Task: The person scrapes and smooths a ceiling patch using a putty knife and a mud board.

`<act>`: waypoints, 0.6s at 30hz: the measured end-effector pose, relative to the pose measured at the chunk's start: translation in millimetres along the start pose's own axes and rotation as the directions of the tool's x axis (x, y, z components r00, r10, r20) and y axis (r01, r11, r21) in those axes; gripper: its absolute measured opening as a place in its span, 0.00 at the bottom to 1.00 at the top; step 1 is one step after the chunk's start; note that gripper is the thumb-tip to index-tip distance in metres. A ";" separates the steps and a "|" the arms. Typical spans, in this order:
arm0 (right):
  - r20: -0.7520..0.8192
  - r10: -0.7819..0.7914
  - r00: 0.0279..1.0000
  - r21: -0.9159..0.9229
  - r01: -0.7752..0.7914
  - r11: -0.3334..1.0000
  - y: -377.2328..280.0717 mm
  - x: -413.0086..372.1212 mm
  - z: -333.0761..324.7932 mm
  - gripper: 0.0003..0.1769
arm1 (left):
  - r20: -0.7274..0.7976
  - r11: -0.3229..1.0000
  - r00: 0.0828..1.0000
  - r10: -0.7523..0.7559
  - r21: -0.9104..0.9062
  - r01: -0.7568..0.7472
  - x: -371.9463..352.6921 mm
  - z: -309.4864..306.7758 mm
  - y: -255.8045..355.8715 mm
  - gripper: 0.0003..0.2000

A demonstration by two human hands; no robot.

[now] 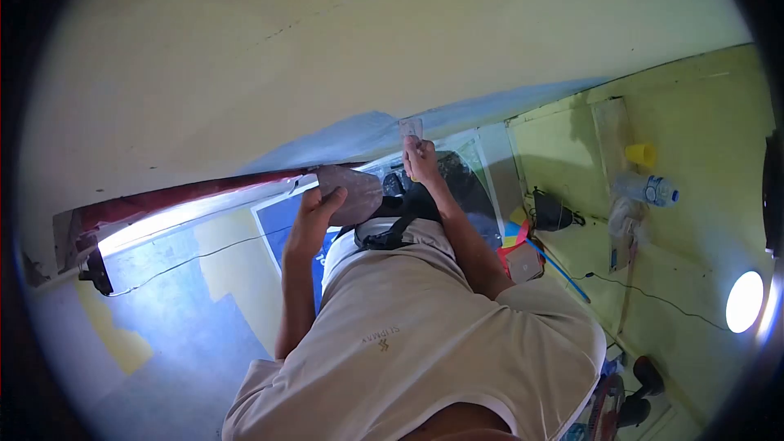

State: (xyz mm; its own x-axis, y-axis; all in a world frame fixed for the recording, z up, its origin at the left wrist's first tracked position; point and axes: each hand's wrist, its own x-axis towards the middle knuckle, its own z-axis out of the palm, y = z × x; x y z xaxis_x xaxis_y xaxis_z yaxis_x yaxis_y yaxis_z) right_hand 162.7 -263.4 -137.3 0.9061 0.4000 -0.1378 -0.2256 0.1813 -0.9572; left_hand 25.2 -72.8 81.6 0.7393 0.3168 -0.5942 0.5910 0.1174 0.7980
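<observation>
In front of my waist, my left hand (314, 214) is closed on a greyish-brown flat board (351, 194), its thumb lying over the face. My right hand (420, 160) is raised a little higher and grips a small putty knife (412, 126). The knife's broad, smeared blade points up and lies over the lower edge of a large cream surface (327, 57); firm contact cannot be made out. A bluish-grey patch (343, 137) spreads along that edge on both sides of the blade.
A bright lamp strip (188, 208) runs at the left, its cord trailing below. At the right are a yellow cup (641, 154), a plastic bottle (652, 189), a black bag (552, 210), a blue tube (559, 269) and a round light (744, 302).
</observation>
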 end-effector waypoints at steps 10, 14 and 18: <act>-0.028 0.048 0.998 0.128 -0.044 0.991 -17.6 -9.9 4.4 0.30 | 0.175 0.950 0.975 0.138 0.254 -0.180 11.1 -26.5 5.2 0.13; -0.040 0.040 0.998 0.067 -0.038 0.997 -1.3 -2.9 -5.3 0.30 | 0.234 0.955 0.961 0.149 0.219 -0.201 26.2 -27.2 -14.2 0.14; -0.005 -0.015 1.000 0.063 0.015 0.998 -5.9 0.5 -4.5 0.30 | 0.231 0.960 0.969 0.083 0.244 -0.140 11.3 -16.1 18.1 0.14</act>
State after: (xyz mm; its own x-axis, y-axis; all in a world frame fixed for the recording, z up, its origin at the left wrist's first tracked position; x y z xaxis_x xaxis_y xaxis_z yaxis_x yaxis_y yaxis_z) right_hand 166.1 -268.3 -132.9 0.9112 0.3926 -0.1250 -0.2342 0.2438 -0.9411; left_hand 39.0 -51.9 90.9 0.8400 0.0996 -0.5333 0.5426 -0.1613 0.8244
